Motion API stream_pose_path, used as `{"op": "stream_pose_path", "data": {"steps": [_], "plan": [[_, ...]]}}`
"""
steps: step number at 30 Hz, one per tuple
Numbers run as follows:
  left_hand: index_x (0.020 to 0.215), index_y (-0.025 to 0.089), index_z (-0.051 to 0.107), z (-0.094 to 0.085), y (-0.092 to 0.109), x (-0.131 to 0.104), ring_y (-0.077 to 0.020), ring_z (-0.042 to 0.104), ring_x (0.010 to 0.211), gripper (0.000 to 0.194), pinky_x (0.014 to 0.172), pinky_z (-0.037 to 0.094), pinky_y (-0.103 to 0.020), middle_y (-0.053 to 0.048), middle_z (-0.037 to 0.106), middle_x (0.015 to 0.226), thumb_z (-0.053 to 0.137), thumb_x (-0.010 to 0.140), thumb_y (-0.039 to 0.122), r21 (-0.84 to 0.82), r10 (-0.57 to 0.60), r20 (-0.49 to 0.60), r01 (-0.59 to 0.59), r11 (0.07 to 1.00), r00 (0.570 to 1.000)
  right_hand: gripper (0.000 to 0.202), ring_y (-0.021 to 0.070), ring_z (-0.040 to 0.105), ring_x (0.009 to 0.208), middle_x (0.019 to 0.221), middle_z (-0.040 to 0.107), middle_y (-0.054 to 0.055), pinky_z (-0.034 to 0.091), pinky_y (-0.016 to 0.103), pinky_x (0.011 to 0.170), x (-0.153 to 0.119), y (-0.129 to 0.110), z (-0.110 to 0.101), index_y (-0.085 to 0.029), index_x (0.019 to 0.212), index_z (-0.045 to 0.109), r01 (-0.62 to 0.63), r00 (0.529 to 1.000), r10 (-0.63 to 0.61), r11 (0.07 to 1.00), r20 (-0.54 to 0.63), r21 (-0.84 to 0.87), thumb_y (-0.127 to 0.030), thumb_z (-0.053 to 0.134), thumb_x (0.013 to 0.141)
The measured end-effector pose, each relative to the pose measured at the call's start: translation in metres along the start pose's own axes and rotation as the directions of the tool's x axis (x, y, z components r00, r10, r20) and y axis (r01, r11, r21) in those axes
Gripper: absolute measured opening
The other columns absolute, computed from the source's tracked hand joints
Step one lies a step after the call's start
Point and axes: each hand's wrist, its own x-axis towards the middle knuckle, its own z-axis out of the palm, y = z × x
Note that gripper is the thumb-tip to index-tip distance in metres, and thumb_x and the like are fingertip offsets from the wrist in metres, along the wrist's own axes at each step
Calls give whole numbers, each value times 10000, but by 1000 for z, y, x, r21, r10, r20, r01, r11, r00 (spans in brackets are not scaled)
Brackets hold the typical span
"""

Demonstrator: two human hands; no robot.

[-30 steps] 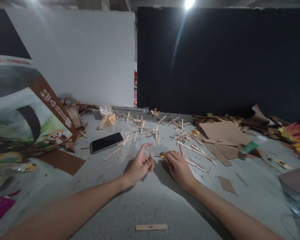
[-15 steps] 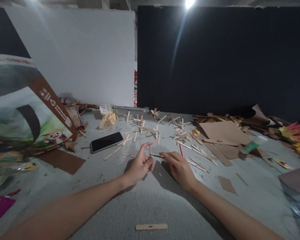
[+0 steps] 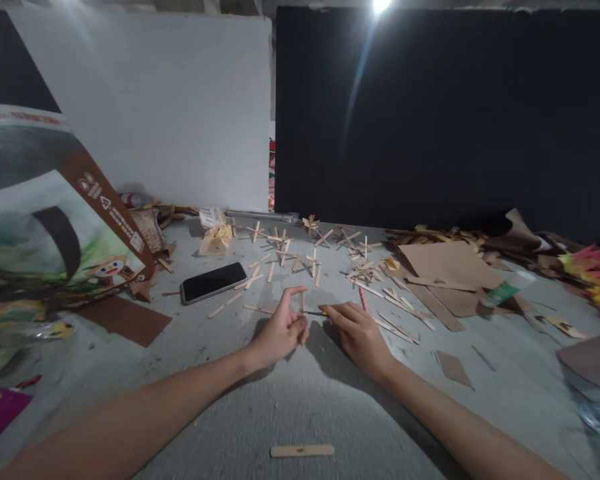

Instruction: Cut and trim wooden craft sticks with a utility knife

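My left hand (image 3: 283,327) holds a small wooden stick (image 3: 301,303) upright between its fingers, near the middle of the table. From the right, my right hand (image 3: 357,333) grips a thin dark tool with a yellow part (image 3: 324,313), and the tool's tip meets or nearly meets the stick. Whether they touch is too small to tell. A single flat wooden stick (image 3: 302,451) lies at the table's near edge. Beyond my hands are crossed wooden sticks (image 3: 283,248), several of them joined into small shapes.
A phone (image 3: 214,283) lies left of the sticks. Cardboard sheets (image 3: 445,267), a glue tube (image 3: 505,290) and loose sticks (image 3: 403,303) are on the right. A large printed bag (image 3: 105,213) stands left. White and black boards rise behind the table (image 3: 230,413).
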Motion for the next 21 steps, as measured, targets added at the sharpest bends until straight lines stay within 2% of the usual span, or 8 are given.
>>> {"op": "stream_pose_path", "data": {"steps": [4, 14, 21], "plan": [[1457, 208, 325, 1, -1, 0, -88, 387, 439, 582, 488, 303, -191, 113, 535, 547, 579, 956, 361, 10, 14, 23, -14, 1000, 1000, 504, 227, 659, 849, 1037, 744, 97, 544, 348, 727, 1, -3, -1, -267, 1467, 548, 12, 1000, -12, 1000, 24, -11, -57, 466, 1016], [1411, 226, 312, 1, 5, 0, -86, 391, 423, 672, 454, 284, -192, 108, 559, 563, 658, 928, 538, -112, 55, -54, -61, 992, 997, 498, 235, 664, 876, 1068, 748, 94, 563, 359, 744, -2, 4, 3, -272, 1446, 568, -28, 1000, 27, 999, -4, -23, -54, 450, 1014], [1417, 241, 302, 2, 4, -2, -79, 409, 444, 644, 489, 294, -190, 104, 572, 585, 654, 950, 510, -98, 46, 26, -43, 994, 999, 514, 234, 647, 876, 1088, 745, 93, 559, 362, 751, -2, 1, 1, -270, 1481, 529, 7, 1000, -7, 1000, 14, -5, -56, 470, 1018]]}}
